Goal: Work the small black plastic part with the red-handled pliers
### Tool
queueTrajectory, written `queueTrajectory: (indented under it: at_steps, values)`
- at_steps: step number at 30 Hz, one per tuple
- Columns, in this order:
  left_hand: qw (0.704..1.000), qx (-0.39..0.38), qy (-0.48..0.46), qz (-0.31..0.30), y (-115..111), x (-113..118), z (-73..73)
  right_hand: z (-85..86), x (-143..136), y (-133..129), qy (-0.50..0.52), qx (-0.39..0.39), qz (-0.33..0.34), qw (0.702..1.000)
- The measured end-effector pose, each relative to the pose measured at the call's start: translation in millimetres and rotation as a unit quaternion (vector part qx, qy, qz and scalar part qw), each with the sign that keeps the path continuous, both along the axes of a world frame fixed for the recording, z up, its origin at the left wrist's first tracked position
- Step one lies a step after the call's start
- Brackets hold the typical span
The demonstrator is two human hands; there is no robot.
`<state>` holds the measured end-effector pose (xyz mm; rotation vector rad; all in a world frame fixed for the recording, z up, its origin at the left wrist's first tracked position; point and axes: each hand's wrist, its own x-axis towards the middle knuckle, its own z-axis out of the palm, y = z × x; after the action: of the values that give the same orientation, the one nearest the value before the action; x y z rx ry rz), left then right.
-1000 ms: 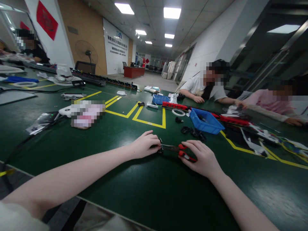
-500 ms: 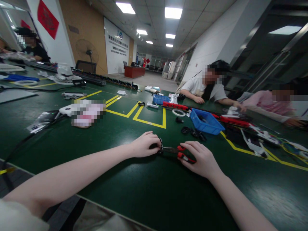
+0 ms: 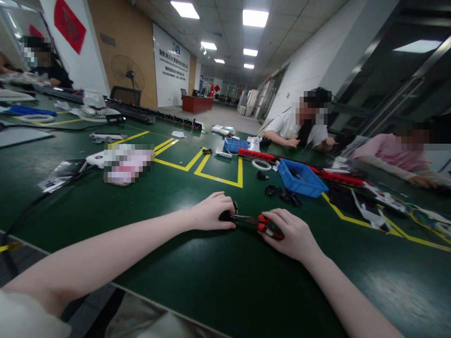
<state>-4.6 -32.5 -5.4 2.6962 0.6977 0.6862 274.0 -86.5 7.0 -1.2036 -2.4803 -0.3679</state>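
My left hand (image 3: 215,211) is closed around a small black part (image 3: 225,215) just above the green table (image 3: 225,272). My fingers hide most of that part. My right hand (image 3: 291,233) grips the red-handled pliers (image 3: 264,223), whose dark jaws point left and reach the part at my left fingertips. Whether the jaws are closed on it is too small to tell. Beyond my right hand, several loose black parts (image 3: 283,194) lie near a blue bin (image 3: 302,177).
A phone (image 3: 128,165) rests at the left beside a white device and cable. Yellow tape (image 3: 220,180) marks the table. A white tape roll (image 3: 261,165), a smaller blue bin (image 3: 235,145) and red strips (image 3: 255,155) lie beyond. Two people sit at the right, another far left.
My right hand and the pliers have shifted slightly left. My left hand is almost unmoved. The hands of the person in white at the right have moved back from the objects there.
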Motion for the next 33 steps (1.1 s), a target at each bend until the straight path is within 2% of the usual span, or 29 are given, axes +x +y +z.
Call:
queueTrajectory:
  at_steps: [11,18,25,33]
  values:
    - [1.000,0.002,-0.003,-0.020,0.9,-0.1,1.6,-0.6,0.0,1.2,-0.018,0.066,0.026,0.997]
    - [0.999,0.023,0.015,-0.030,-0.1,-1.5,2.8,0.1,-0.9,1.7,0.009,0.011,0.029,0.999]
    - [0.999,0.033,0.025,-0.022,-2.2,-1.2,4.4,3.0,-3.5,0.4,0.048,-0.095,0.010,0.994]
    - [0.999,0.012,0.039,-0.024,-2.7,-1.5,6.7,3.9,-4.2,-0.1,0.078,-0.140,0.001,0.987]
